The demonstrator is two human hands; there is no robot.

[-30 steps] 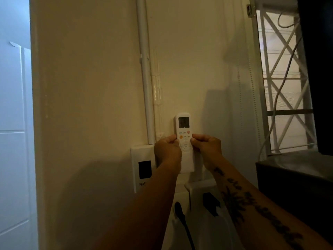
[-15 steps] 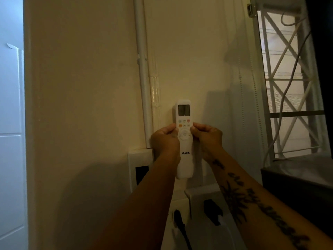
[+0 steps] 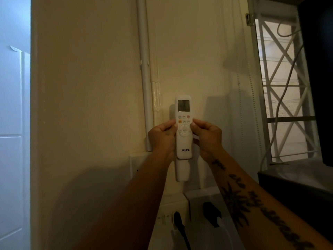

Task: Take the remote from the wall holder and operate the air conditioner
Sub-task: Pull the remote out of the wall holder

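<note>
A white AUX remote (image 3: 183, 141) with a small screen and coloured buttons stands upright in front of the cream wall. My left hand (image 3: 163, 137) pinches its left edge and my right hand (image 3: 207, 137) pinches its right edge, both at the round button pad. Just below the remote's bottom edge the white wall holder (image 3: 182, 171) shows on the wall; the remote's lower end sits at the holder's top. No air conditioner is in view.
A white conduit pipe (image 3: 144, 74) runs down the wall left of the remote. A white wall plate (image 3: 134, 165) and sockets with black plugs (image 3: 178, 222) lie below. A barred window (image 3: 284, 83) with a hanging cable is at right, above a dark cabinet (image 3: 297, 192).
Both hands have lifted the remote upward along the wall, so its AUX label and then the holder beneath it have come into sight. The grip on both edges is unchanged.
</note>
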